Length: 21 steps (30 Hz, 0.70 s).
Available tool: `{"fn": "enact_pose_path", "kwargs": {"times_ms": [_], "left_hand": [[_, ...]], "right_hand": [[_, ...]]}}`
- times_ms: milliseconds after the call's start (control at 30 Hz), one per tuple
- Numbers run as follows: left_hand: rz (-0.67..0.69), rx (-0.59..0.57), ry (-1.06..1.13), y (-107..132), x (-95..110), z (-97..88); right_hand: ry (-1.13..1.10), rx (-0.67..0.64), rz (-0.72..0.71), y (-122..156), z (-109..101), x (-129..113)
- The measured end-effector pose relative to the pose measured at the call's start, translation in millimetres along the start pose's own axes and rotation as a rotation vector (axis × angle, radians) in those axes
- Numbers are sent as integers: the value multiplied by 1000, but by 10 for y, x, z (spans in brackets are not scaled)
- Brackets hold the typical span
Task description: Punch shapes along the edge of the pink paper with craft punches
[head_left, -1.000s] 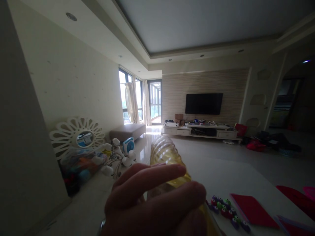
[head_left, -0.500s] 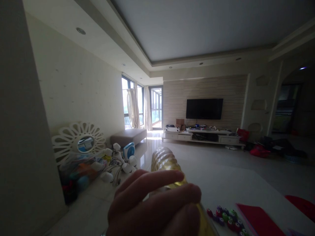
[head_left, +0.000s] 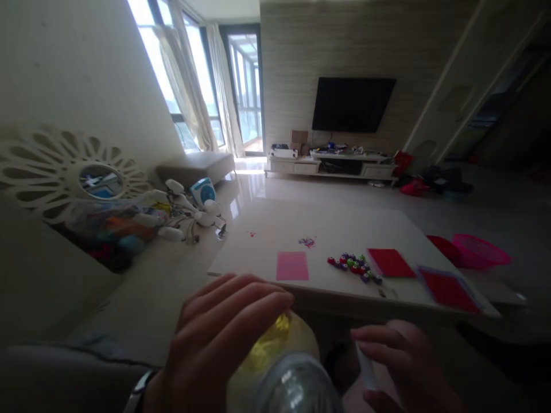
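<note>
My left hand is wrapped round a clear plastic bottle with yellowish liquid in it, close in front of me at the bottom of the view. A watch or metal band circles that wrist. My right hand, right of the bottle and apart from it, pinches a small white piece that looks like a bottle cap. Past my hands stands a white table. On it lie a pink square sheet and a cluster of red, green and purple beads with eye-like dots.
Two red packets lie on the table's right side, near a pink basket. Tiny loose bits are scattered behind the pink sheet. On the floor at left are a white chandelier and a flower-shaped mirror.
The view has tipped down, bringing the tabletop into sight. The bottle, raised and pointing away before, is lowered in my left hand. My right hand has come into view with the white piece.
</note>
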State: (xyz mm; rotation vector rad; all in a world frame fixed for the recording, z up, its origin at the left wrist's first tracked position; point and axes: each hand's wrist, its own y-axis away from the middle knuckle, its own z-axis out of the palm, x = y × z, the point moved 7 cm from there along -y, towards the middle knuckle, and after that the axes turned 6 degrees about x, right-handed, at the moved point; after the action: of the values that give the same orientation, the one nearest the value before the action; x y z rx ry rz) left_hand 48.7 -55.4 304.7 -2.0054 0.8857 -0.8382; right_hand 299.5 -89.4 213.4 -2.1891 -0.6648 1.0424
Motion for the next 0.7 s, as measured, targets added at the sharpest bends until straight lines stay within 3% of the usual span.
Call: {"fn": "enact_pose_path", "kwargs": {"times_ms": [133,267,400,600,700], "left_hand": [[-27,-167,98,480,-81,405],[-137,-330,194,762,-72,733],[-191,-391,185,847,-51,848],[-154,-432,164,927,-80,927],[-157,-429,148,929,-112,948]], "right_hand": [[-82,28,106,13,95,-107],[-206,-72,36,-43,324,-250],[-294,-179,4,-96,473,-312],[-359,-324,-79,-217,523,-423],[-334,-366,-33,-254,564,-419]]}}
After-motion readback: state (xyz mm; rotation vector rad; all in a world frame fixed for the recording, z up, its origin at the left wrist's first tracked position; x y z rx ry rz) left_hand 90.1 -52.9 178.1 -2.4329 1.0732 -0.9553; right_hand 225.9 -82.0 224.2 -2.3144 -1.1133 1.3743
